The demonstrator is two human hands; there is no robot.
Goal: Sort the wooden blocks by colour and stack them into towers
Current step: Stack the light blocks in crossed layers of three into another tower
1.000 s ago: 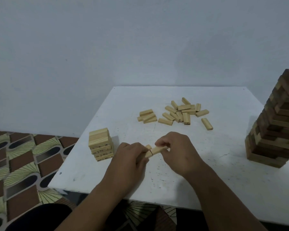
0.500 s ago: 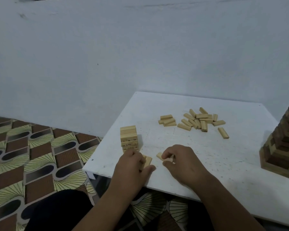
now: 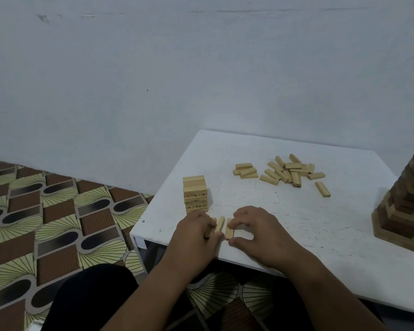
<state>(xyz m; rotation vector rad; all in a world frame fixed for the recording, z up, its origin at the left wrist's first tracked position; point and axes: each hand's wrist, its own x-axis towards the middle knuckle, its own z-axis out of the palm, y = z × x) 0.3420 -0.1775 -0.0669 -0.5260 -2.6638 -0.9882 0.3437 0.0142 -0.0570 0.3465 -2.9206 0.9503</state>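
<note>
Three light wooden blocks lie side by side near the table's front edge, between my hands. My left hand curls its fingers round the leftmost one. My right hand pinches the rightmost block with curled fingers and thumb. Just behind my left hand stands a short tower of light blocks with numbers on its side. A loose pile of light blocks lies further back on the white table. A tall tower of dark and light blocks rises at the right edge.
The table's front left corner is close to my left hand. Patterned floor covering spreads to the left and under the table. A plain wall stands behind. My dark-clothed legs are below the table edge.
The view swung left and up. The blocks I held between my hands have come down onto the table and now lie in a row beside the short tower.
</note>
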